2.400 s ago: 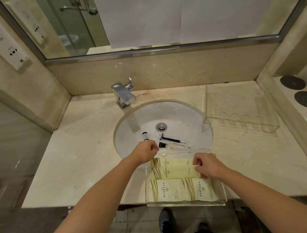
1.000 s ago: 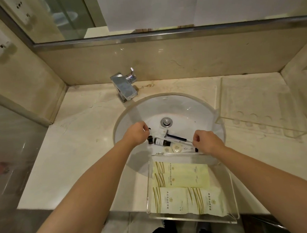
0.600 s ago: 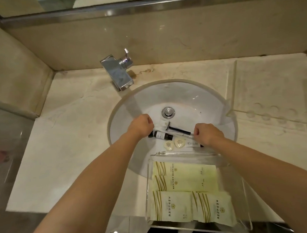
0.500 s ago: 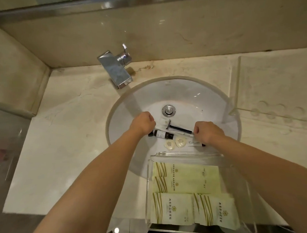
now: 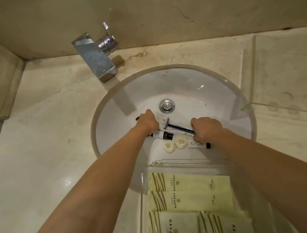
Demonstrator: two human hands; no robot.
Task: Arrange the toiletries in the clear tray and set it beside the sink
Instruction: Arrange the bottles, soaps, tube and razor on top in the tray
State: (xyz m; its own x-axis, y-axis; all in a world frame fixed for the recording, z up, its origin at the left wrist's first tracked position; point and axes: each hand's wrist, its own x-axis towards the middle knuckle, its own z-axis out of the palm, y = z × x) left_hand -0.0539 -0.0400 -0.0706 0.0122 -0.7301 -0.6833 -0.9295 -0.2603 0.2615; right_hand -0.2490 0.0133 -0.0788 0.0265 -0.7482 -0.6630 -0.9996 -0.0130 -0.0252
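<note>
In the white sink (image 5: 219, 95) lie a razor (image 5: 178, 127) with a blue handle, a dark small bottle (image 5: 163, 135), two pale soaps (image 5: 169, 147) and a white tube (image 5: 198, 144) with a black cap. My left hand (image 5: 147, 121) is curled round a small dark item whose black end sticks out on the left. My right hand (image 5: 206, 129) is curled at the end of the razor's handle, above the tube. The clear tray (image 5: 187, 162) sits on the sink's near rim and holds several pale yellow packets (image 5: 188, 187).
A chrome faucet (image 5: 96, 57) reaches over the sink's far left rim, with the drain (image 5: 167, 105) just beyond my hands. A second clear tray (image 5: 278, 70) stands on the marble counter (image 5: 49, 139) to the right of the sink.
Both hands left the tray's far edge and went down into the sink among the toiletries. The view has tilted down and closer, and the razor and bottle have hardly shifted.
</note>
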